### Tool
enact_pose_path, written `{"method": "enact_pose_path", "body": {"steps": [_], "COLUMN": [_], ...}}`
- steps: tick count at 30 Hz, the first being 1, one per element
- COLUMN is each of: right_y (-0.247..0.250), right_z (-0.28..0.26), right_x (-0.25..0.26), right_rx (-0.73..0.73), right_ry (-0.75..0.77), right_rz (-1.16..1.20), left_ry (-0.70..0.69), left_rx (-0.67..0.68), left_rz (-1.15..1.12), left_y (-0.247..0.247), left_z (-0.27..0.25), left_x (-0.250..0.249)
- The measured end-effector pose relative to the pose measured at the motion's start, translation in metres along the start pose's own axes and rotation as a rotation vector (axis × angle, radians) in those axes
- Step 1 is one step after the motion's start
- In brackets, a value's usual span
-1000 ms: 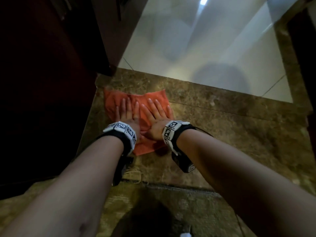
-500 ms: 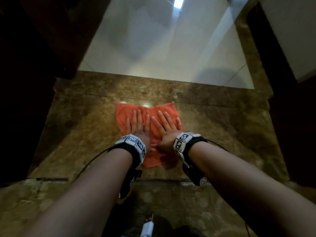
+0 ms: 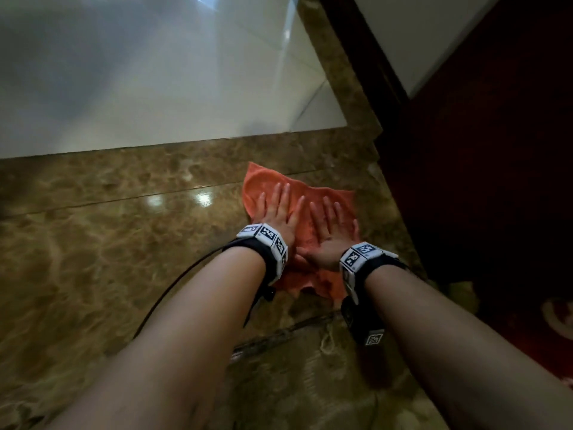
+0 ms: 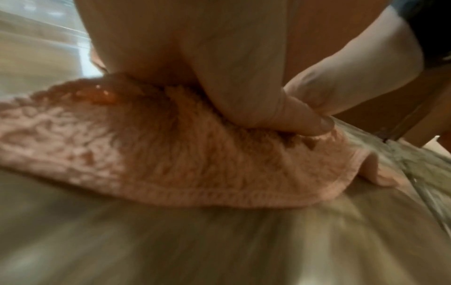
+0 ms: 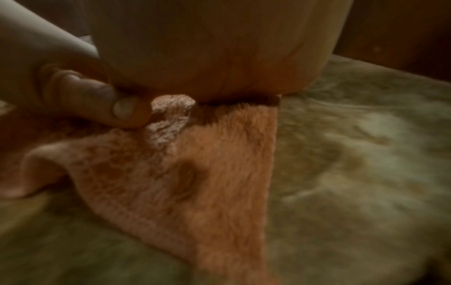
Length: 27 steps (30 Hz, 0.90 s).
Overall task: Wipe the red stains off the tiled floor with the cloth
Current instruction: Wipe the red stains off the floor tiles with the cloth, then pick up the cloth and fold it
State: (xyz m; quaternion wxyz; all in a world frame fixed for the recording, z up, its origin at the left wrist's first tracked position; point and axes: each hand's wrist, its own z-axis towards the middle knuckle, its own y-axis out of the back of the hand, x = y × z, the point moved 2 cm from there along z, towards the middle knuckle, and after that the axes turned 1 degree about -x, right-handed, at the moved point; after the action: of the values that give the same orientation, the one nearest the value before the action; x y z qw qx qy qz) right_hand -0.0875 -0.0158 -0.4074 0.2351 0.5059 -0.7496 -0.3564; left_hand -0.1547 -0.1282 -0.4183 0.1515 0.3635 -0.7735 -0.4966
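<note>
Nearest the camera, two bare forearms reach forward over the brown marble floor (image 3: 108, 243), each with a black wrist strap carrying white coded markers, and a dark cable trails back from the left wrist. Past a dark joint line in the stone, the cloth (image 3: 297, 218), an orange fleecy rag, lies spread on the brown tile, its near hem rumpled and lifted in a small fold.

The left hand (image 3: 279, 212) lies palm down on the cloth's left part, and the right hand (image 3: 330, 231) lies palm down on its right part, just beside it. The fingers (image 3: 286, 193) of both are straight and slightly spread, pressing the cloth flat rather than gripping it. In the left wrist view the thumb bears down into the pile near the hem; in the right wrist view the two thumbs lie just beside each other over the cloth.

No red stains can be made out on the floor around the cloth. Beyond it, a pale glossy tile (image 3: 155, 72) begins. To the right, a dark wooden frame (image 3: 366, 72) runs along the brown border.
</note>
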Motion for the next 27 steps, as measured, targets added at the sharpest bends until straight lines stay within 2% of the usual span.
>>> {"method": "enact_pose_path", "body": {"steps": [6,11,15,17,19,21,24,27], "right_y": [-0.012,-0.011,0.002,0.016,0.028,0.034,0.031,0.032], "right_z": [0.010,0.010,0.007,0.007,0.005,0.000,-0.007,-0.013], "right_x": [-0.053,-0.053,-0.041,-0.029,-0.014,0.007,0.046,0.087], "right_rx": [-0.098,-0.157,-0.258,-0.245,-0.173,-0.124,-0.135,-0.100], "right_ry": [-0.110,-0.136,-0.209,-0.216,-0.195,-0.139,-0.039,0.046], "right_rz": [0.053,0.175,0.367,0.434,0.442,0.404,0.397,0.485], "left_ry": [-0.104,-0.165,-0.227,-0.178,-0.085,0.017,0.185,0.331], "left_rx": [0.000,0.024,-0.094,-0.094,-0.048,-0.012,-0.009,-0.036], "left_rz": [0.003,0.020,-0.017,-0.037,-0.099,-0.192,-0.260,-0.302], "left_y": [0.005,0.012,0.029,0.037,0.040,0.038,0.030,0.032], "left_z": [0.028,0.023,0.010,0.002,-0.008,-0.018,-0.033,-0.051], "left_x": [-0.040,-0.031,-0.024,-0.018,-0.007,0.010,0.038,0.063]}}
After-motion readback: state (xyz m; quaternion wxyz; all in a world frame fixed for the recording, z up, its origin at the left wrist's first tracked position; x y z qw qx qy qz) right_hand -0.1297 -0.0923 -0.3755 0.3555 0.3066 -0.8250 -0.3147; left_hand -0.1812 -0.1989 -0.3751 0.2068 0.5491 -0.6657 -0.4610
